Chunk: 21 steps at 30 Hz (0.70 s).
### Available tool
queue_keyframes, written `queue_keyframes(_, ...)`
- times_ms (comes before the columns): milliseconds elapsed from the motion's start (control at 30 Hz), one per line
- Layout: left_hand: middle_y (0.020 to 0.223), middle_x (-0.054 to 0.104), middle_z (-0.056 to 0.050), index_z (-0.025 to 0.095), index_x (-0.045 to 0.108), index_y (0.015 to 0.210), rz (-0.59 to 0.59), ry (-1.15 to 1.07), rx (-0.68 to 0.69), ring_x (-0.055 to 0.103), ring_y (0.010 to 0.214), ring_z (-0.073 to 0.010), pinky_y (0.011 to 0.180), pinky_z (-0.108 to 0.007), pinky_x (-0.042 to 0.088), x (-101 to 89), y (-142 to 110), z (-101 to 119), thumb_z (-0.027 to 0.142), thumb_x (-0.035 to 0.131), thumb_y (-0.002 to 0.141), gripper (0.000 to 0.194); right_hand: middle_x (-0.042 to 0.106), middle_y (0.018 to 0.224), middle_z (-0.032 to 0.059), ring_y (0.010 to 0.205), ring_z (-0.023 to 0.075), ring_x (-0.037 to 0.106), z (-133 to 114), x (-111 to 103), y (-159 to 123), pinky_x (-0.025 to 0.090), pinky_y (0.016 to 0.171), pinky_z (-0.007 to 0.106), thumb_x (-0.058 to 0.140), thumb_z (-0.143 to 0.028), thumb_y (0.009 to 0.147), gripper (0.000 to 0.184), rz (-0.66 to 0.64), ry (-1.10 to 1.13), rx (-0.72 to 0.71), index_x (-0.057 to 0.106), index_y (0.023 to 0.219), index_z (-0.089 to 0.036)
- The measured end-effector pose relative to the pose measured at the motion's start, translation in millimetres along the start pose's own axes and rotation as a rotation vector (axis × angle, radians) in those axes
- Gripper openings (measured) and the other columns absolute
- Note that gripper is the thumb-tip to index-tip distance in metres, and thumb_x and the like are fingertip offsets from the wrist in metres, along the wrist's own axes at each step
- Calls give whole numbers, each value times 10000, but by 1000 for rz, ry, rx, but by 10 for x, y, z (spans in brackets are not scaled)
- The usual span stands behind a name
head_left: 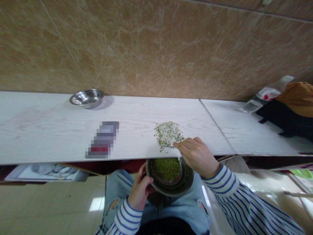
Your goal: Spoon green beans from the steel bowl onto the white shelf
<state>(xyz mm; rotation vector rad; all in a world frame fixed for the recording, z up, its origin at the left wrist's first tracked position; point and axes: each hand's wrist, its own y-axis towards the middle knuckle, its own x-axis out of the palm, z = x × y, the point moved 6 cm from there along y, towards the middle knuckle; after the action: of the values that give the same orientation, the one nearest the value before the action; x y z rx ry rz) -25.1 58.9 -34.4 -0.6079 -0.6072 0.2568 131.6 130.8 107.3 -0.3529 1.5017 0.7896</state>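
Observation:
A steel bowl [186,184] holding green beans rests on my lap, just under the front edge of the white table [49,130]. My left hand [140,191] grips the bowl's left rim. My right hand [197,155] lies at the table edge with its fingers curled together, touching the near side of a small pile of mixed green beans and white grains [167,133] spread on the tabletop. What, if anything, lies under those fingers is hidden.
An empty steel bowl [86,98] stands at the back of the table by the tiled wall. A blurred flat object [102,139] lies left of the pile. At the far right lie a plastic bottle [265,94] and dark and orange cloth [290,111].

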Motion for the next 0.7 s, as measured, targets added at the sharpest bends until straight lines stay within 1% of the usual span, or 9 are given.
queue_keyframes(200,855,597,-3,241,477,1139,-12,11,3,533,672,-149,520,-280,467,-2,10,-5,133,562,556,599,645,886,44,850,163,515,-1,11,-55,293,696,300,459,-166,852,259,-45,-1,1,560,1088,-198)
queue_keyframes(333,864,594,-1,242,481,1133,-19,8,2,533,684,-143,526,-266,463,-7,12,-11,131,567,551,599,639,884,45,855,164,508,-8,29,-66,284,710,304,463,-164,850,262,-69,-2,-2,555,1094,-196)
queue_keyframes(700,866,597,-4,244,506,1131,-10,11,13,529,647,-134,482,-237,427,-14,17,-9,131,576,536,610,641,848,37,819,158,515,-43,-4,-94,295,680,305,456,-167,850,254,-54,-8,0,570,1075,-196)
